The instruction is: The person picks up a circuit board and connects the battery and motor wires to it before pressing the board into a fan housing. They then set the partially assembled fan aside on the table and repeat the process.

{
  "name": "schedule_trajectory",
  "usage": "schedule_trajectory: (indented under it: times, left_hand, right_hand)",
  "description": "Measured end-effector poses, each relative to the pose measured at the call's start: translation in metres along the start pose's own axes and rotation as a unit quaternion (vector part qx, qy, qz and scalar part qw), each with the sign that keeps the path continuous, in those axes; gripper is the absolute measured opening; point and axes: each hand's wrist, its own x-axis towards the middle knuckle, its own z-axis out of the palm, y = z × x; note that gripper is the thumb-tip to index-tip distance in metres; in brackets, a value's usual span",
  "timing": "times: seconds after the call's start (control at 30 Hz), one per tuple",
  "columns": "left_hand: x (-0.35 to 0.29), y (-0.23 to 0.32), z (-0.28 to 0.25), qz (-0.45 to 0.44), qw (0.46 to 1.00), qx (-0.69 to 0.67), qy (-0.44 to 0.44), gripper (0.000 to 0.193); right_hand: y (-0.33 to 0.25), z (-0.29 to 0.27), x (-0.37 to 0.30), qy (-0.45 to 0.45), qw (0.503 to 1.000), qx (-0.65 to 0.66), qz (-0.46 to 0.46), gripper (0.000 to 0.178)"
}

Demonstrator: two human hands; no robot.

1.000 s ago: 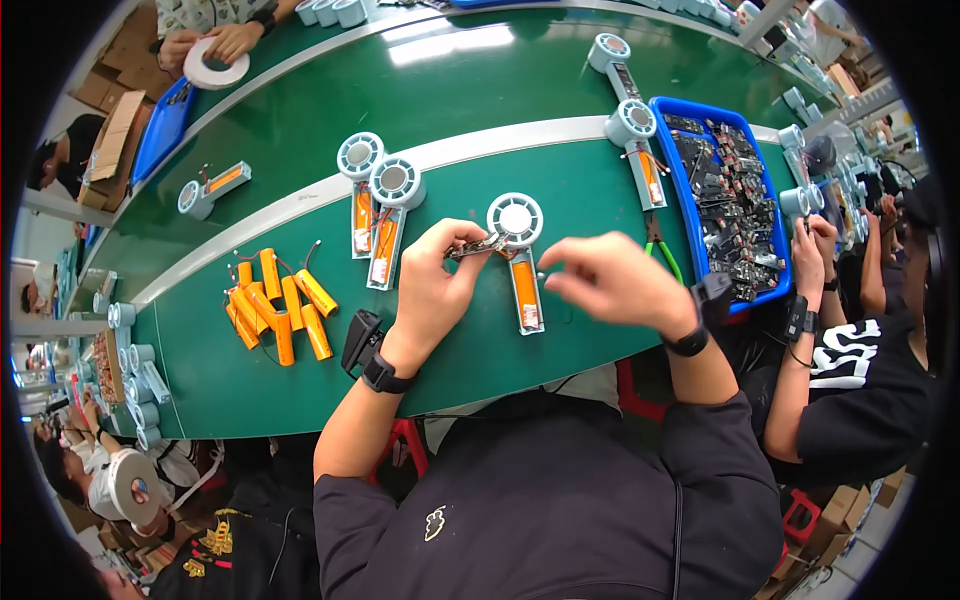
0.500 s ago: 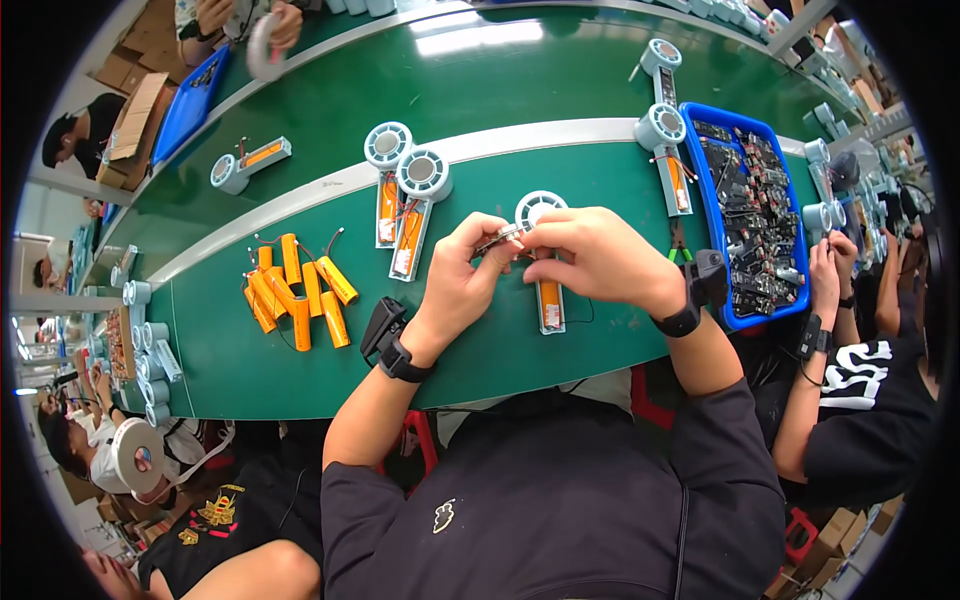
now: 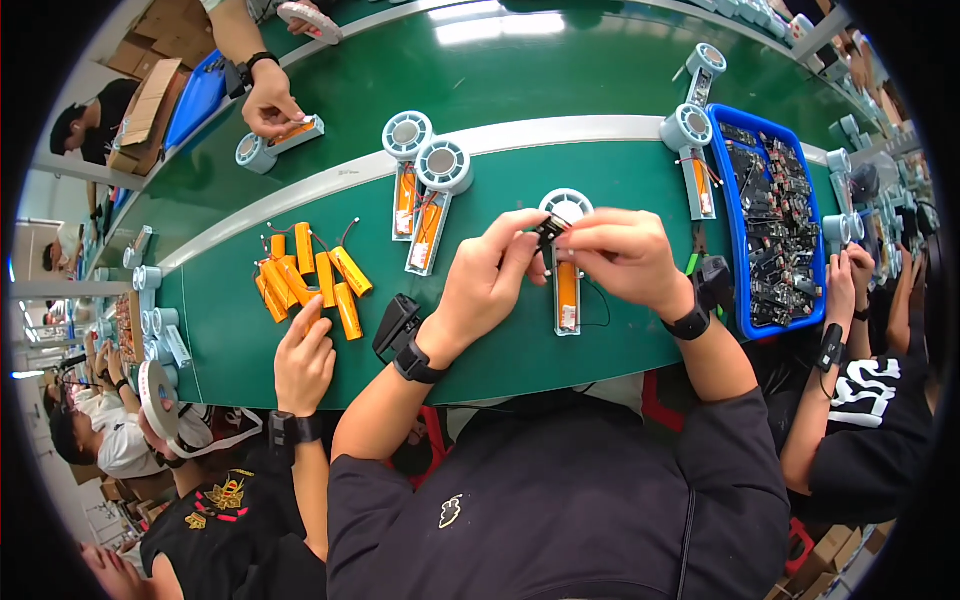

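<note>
While your left hand pinches that black board, hold it steady for your right hand (can't tell its grip).

The one view looks from the wearer's head, the left of a side-by-side pair, down and forward over the black shirt at the lower edge. It faces the tabletop from above, near enough that the left hand and right hand lie about mid-picture. The wide fisheye bends the pale strip into an arc and takes in co-workers at both sides.
</note>
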Motion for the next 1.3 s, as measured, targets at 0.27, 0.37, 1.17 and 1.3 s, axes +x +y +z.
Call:
schedule_trajectory:
  times: [0.27,0.37,1.17,1.3]
  left_hand:
    - [0.001,-0.003,0.004,0.039,0.998,0.049,-0.007,0.015]
    - [0.001,-0.002,0.0,-0.013,1.0,0.016,-0.01,0.02]
    - [0.009,-0.024,-0.005,-0.006,0.999,-0.041,0.018,0.019]
    - [0.004,-0.016,-0.002,0.027,0.99,-0.113,0.075,0.018]
  right_hand:
    - [0.009,0.014,-0.011,0.066,0.995,0.049,0.061,0.015]
    - [0.005,0.015,-0.01,0.07,0.996,0.016,0.06,0.017]
    - [-0.006,0.033,0.031,-0.008,0.974,-0.223,-0.027,0.014]
    - [-0.002,0.035,0.031,-0.014,0.959,-0.273,-0.071,0.014]
